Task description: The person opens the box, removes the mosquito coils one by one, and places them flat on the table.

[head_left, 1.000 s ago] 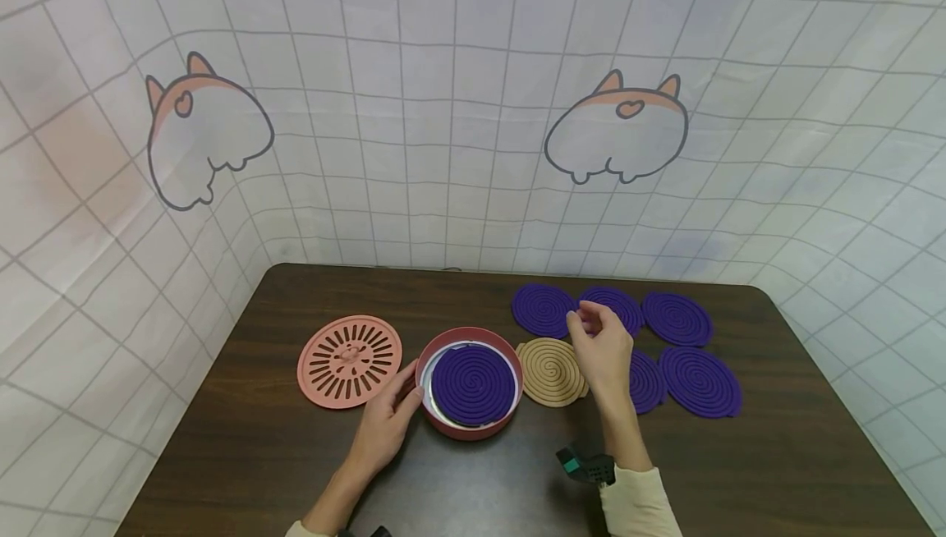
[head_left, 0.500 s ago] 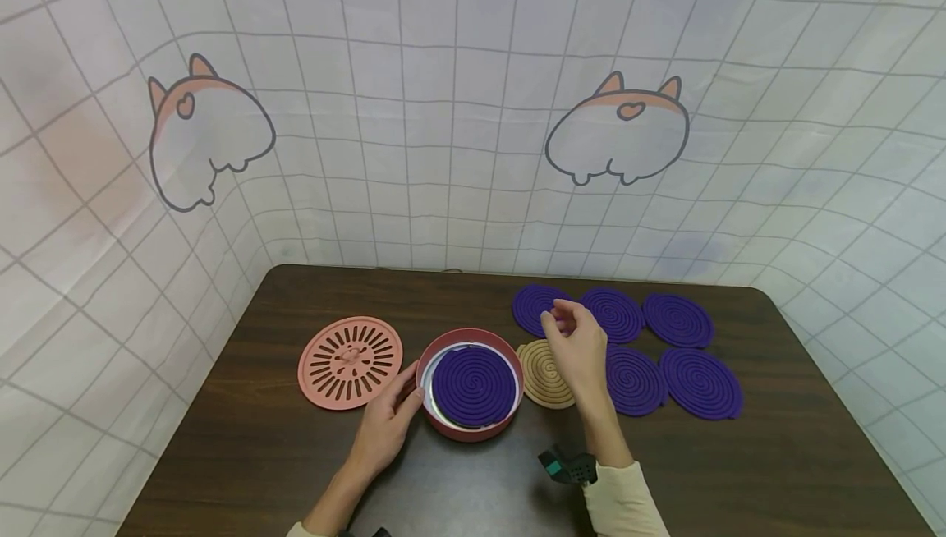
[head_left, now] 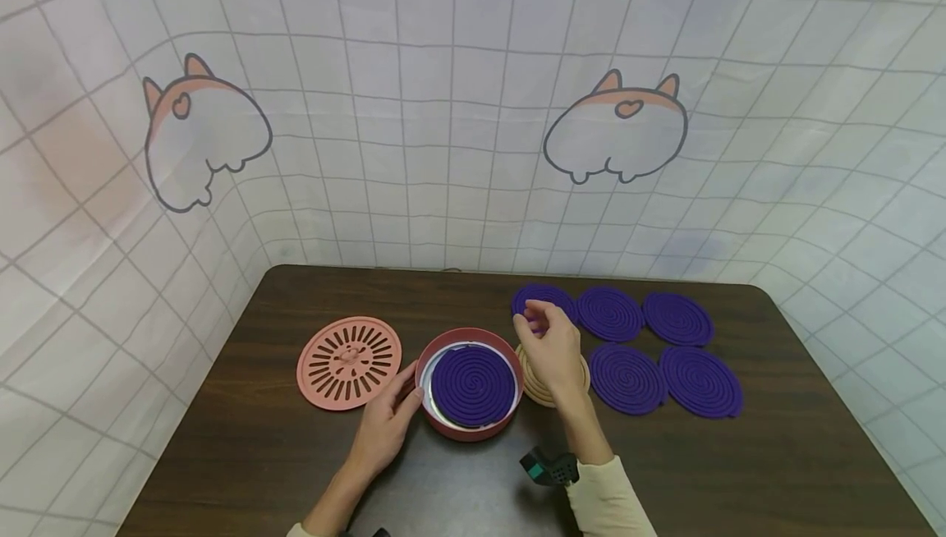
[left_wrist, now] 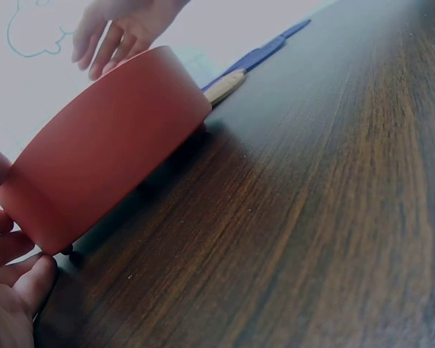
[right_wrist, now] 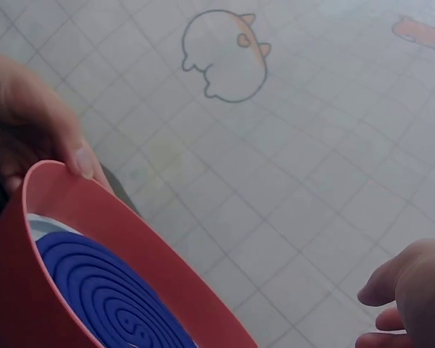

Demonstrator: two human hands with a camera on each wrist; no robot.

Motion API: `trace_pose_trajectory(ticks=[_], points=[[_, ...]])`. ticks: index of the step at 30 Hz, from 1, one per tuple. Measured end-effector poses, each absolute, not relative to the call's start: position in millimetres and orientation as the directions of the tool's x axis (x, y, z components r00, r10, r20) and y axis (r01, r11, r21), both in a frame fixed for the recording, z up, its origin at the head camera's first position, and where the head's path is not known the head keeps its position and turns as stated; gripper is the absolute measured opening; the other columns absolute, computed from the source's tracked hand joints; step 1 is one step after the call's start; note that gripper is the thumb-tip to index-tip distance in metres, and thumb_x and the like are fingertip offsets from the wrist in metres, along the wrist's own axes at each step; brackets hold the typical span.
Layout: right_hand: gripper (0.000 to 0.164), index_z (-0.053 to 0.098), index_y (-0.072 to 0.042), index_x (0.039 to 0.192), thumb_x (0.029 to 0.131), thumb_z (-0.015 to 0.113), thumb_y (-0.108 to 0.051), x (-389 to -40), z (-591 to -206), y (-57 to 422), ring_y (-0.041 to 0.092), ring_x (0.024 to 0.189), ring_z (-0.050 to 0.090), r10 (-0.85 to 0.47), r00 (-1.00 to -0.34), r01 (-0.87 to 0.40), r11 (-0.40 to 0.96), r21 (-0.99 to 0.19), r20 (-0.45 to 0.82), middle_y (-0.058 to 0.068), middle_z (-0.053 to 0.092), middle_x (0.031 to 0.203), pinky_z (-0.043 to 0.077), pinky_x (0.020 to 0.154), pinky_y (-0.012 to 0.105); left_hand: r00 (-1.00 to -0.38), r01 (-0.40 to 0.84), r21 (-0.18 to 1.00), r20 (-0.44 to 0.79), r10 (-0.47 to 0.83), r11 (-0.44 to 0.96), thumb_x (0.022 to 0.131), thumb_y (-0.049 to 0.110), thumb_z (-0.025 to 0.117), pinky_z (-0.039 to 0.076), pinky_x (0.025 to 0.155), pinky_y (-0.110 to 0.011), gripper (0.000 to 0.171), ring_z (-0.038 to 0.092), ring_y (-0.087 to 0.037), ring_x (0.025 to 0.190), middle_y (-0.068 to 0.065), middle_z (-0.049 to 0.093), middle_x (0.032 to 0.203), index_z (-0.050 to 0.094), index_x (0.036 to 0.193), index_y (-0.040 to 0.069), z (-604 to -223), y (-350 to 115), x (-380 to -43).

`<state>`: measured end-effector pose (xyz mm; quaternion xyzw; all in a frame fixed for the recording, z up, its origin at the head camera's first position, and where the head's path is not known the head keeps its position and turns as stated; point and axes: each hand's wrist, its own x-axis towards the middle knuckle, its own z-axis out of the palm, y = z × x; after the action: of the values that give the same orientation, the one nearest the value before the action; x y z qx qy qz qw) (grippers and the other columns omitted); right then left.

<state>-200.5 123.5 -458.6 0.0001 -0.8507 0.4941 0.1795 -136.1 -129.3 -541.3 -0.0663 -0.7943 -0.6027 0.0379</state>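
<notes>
In the head view a round red coil box (head_left: 469, 437) stands on the table with a purple mosquito coil (head_left: 473, 385) lying flat on its pale inner base. My left hand (head_left: 386, 422) grips the box's left side, its thumb over the rim in the right wrist view. To the right of the box, my right hand (head_left: 553, 348) hovers with loosely bent fingers and nothing in them. Under it lies a tan coil (head_left: 534, 385), partly hidden. The left wrist view shows the red outer wall (left_wrist: 109, 152) and my right hand (left_wrist: 127, 32) beyond it.
A pink slotted lid (head_left: 349, 360) lies left of the box. Several purple coils (head_left: 626, 379) lie flat at the right in two rows, one partly behind my right hand. A grid-patterned curtain (head_left: 414, 151) rises behind the dark wooden table (head_left: 244, 455).
My right hand has moved left, from over the purple coils to over the tan coil, nearer the box. My left hand and the box have stayed in place.
</notes>
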Motion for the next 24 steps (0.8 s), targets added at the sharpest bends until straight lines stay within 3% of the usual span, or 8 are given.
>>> trace_pose_trajectory(ticks=[7,17,24], points=[[0.032,0.069,-0.002,0.119,0.09,0.072,-0.016,-197.3,-460.4,113.2,0.022,0.088,0.067,0.109,-0.944,-0.216,0.509,-0.833,0.312,0.015,0.071,0.107,0.058,0.077,0.033,-0.989,0.149,0.949,0.14,0.051,0.279,0.102,0.022,0.059,0.048,0.104,-0.021,0.047,0.058,-0.026,0.131,-0.011,0.057,0.145,0.051,0.147,0.008,-543.4,-129.1,-137.6],[0.03,0.071,-0.003,0.114,0.088,0.074,-0.018,-192.6,-466.5,98.9,0.019,0.084,0.066,-0.027,-0.942,-0.278,0.618,-0.735,0.333,0.01,0.072,0.098,0.055,0.073,0.027,-0.989,0.15,0.95,0.14,0.057,0.273,0.102,0.022,0.059,0.046,0.103,-0.016,0.048,0.057,-0.026,0.132,-0.011,0.057,0.145,0.05,0.147,0.008,-543.5,-129.3,-138.0],[0.033,0.07,-0.002,0.116,0.088,0.074,-0.019,-190.4,-470.4,92.9,0.024,0.089,0.067,-0.113,-0.957,-0.273,0.674,-0.686,0.269,0.012,0.071,0.099,0.056,0.078,0.036,-0.988,0.155,0.945,0.146,0.054,0.288,0.102,0.024,0.059,0.046,0.102,-0.017,0.048,0.058,-0.026,0.131,-0.011,0.057,0.145,0.051,0.147,0.009,-543.2,-129.4,-137.3]])
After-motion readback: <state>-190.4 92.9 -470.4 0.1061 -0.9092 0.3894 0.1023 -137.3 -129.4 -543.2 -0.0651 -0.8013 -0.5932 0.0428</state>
